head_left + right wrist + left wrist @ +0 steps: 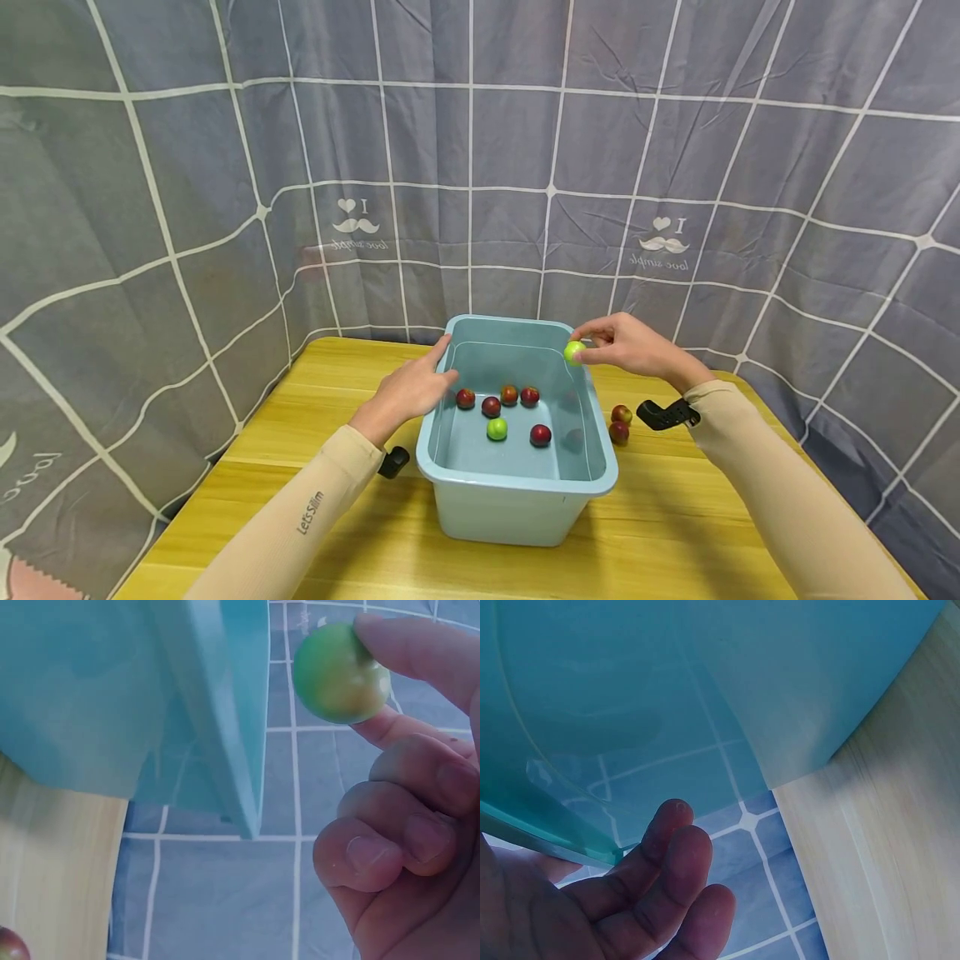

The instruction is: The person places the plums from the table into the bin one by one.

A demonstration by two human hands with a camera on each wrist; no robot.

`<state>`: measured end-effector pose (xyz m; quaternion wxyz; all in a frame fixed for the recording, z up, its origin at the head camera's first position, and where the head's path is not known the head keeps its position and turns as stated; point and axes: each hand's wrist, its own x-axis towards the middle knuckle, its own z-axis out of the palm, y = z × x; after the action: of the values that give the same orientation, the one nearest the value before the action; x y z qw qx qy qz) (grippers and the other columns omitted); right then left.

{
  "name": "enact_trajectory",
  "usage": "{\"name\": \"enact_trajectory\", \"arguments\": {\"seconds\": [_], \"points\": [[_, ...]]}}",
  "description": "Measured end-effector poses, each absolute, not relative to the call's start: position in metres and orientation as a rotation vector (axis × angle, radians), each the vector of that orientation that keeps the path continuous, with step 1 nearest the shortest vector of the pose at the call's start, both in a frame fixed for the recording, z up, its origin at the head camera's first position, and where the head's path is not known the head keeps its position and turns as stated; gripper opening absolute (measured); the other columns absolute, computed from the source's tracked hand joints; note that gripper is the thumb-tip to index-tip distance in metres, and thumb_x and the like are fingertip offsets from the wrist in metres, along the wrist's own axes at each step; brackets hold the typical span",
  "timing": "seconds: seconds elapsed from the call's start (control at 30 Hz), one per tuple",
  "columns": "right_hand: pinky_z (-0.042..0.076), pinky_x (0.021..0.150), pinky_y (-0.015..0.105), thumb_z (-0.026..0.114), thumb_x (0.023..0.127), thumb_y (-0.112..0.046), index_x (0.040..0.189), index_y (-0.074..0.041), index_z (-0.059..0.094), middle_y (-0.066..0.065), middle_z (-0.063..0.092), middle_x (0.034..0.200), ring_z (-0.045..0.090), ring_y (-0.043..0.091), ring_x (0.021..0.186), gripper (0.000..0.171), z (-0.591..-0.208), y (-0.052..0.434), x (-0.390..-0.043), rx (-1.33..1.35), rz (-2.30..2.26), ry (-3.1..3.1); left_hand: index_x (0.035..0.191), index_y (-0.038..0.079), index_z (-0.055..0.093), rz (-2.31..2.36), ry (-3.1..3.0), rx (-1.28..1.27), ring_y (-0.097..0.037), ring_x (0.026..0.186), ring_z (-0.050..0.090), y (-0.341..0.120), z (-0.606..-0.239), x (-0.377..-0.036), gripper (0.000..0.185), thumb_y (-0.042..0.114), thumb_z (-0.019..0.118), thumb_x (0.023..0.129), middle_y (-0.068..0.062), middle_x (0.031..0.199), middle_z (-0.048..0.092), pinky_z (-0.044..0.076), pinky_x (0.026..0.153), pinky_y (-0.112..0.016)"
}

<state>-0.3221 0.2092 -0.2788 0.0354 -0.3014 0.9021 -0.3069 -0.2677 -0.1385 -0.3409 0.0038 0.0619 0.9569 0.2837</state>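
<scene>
My right hand (628,343) pinches a small green apple (574,352) between thumb and index finger, above the right rim of a light blue plastic bin (510,508). In the right wrist view the green apple (341,673) shows an orange-brown patch, and the other fingers are curled in below it. My left hand (408,390) rests at the bin's left rim, thumb over the edge and index finger stretched along it. In the left wrist view, loosely bent fingers (682,862) lie outside the wall. Inside the bin are several small red apples (491,407) and one green apple (497,429).
Two red apples (619,432) lie on the wooden table (360,517) just right of the bin. A grey curtain with white grid lines (510,167) hangs behind and on both sides, close to the table's far edge.
</scene>
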Motion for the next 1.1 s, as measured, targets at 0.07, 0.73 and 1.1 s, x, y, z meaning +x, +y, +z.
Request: {"name": "enact_trajectory", "arguments": {"seconds": [0.07,0.73,1.1], "points": [[0.036,0.06,0.029,0.075,0.091,-0.037,0.12,-0.015,0.072,-0.004,0.034,0.058,0.03,0.012,0.052,0.037,-0.276,0.204,-0.323,-0.947,-0.913,2.756,0.164,0.029,0.012,0.893,3.0,0.193,-0.035,0.118,0.062,-0.139,-0.341,-0.268,0.072,0.047,0.041,0.1,-0.012,0.153,0.05,0.051,0.085,-0.053],[0.032,0.061,0.029,0.077,0.088,-0.031,0.113,-0.015,0.076,-0.004,0.037,0.059,0.034,0.014,0.057,0.029,-0.274,0.157,-0.348,-1.033,-0.581,2.649,0.164,0.031,0.012,0.9,2.991,0.186,-0.035,0.12,0.061,-0.138,-0.341,-0.269,0.072,0.047,0.041,0.1,-0.011,0.154,0.048,0.052,0.083,-0.052],[0.032,0.06,0.029,0.076,0.089,-0.028,0.107,-0.014,0.077,-0.005,0.036,0.059,0.034,0.011,0.058,0.023,-0.281,0.14,-0.359,-1.081,-0.458,2.588,0.164,0.031,0.011,0.906,2.988,0.18,-0.036,0.124,0.06,-0.138,-0.342,-0.27,0.073,0.047,0.041,0.099,-0.011,0.155,0.047,0.05,0.091,-0.056]]}}
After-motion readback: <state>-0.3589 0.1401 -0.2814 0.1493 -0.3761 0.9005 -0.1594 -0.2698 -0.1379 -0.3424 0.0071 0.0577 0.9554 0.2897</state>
